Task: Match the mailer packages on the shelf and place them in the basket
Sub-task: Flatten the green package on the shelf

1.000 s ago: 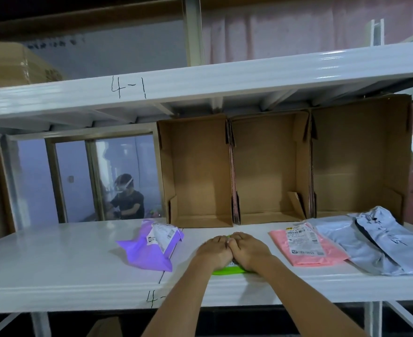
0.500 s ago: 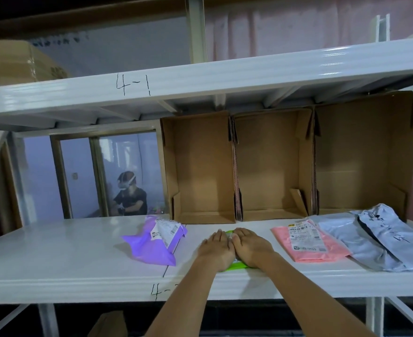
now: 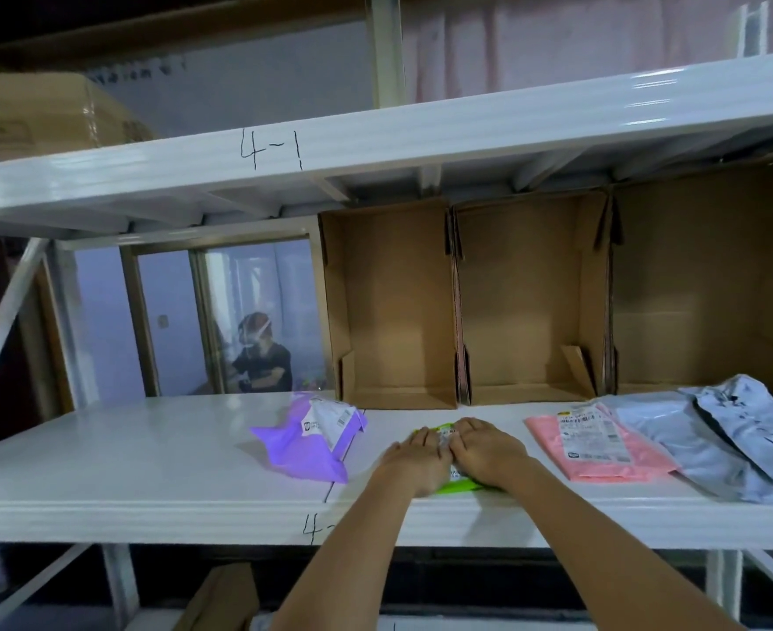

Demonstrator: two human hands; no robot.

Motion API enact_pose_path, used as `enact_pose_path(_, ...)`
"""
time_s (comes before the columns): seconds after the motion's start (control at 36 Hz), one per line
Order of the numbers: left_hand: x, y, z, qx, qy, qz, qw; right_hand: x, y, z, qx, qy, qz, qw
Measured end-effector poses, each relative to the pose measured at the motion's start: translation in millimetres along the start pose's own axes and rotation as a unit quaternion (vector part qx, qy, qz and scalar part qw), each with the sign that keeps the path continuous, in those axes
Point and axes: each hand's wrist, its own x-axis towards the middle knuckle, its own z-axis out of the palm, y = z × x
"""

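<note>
A green mailer [image 3: 459, 484] on the shelf [image 3: 148, 453] is pressed flat under left hand [image 3: 414, 462] and right hand [image 3: 489, 453], fingers straight; nothing has shifted since earlier.

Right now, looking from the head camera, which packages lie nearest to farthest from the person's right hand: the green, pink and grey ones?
From the right hand:
1. Green mailer, under both hands.
2. Pink mailer, just to its right.
3. Grey mailers, farthest right on the shelf.
</note>
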Motion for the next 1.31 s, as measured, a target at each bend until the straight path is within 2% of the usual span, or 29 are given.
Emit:
enact_pose_path(0.31, -2, 2, 6, 0.012, 0.034, -0.025, 0.999, -9, -6, 2, -0.056, 0.028, 0.017, 0.998)
enact_pose_path(0.56, -4, 5, 6, 0.03, 0.043, -0.094, 0.994, -29, -2, -1, -0.05, -0.011, 0.014, 0.999)
enact_pose_path(0.69, -7, 8, 7, 0.029, 0.046, -0.102, 0.993, -42, 1, -5, -0.062, -0.023, 0.016, 0.998)
enact_pose_path(0.78, -15, 7, 8, 0.012, 0.077, -0.105, 0.991, -44, -2, -5, -0.079, -0.024, 0.02, 0.996)
enact_pose_path(0.86, -28, 13, 0, -0.039, 0.123, -0.099, 0.987, -49, -8, -13, -0.114, 0.074, 0.019, 0.99)
enact_pose_path(0.92, -32, 19, -10, -0.128, 0.141, -0.118, 0.975, -48, -13, -18, -0.079, 0.144, 0.026, 0.986)
enact_pose_path(0.97, -26, 24, -21, -0.264, 0.133, -0.145, 0.944, -45, -18, -21, 0.018, 0.144, 0.042, 0.989)
enact_pose_path(1.03, -22, 28, -29, -0.42, 0.114, -0.169, 0.884, -43, -23, -24, 0.092, 0.091, 0.061, 0.99)
enact_pose_path(1.11, -22, 25, -32, -0.631, 0.14, -0.193, 0.738, -47, -26, -33, 0.18, 0.073, 0.106, 0.975)
enact_pose_path(1.19, -34, 26, -35, -0.784, 0.119, -0.175, 0.584, -52, -28, -42, 0.243, 0.063, 0.104, 0.962)
enact_pose_path(1.22, -38, 28, -36, -0.799, 0.111, -0.171, 0.566, -53, -29, -43, 0.279, 0.056, 0.099, 0.954)
enact_pose_path(1.28, -36, 31, -34, -0.8, 0.108, -0.147, 0.572, -56, -31, -46, 0.379, 0.044, 0.097, 0.919)
enact_pose_path(1.31, -34, 33, -31, -0.773, 0.119, -0.137, 0.607, -58, -31, -47, 0.431, 0.039, 0.106, 0.895)
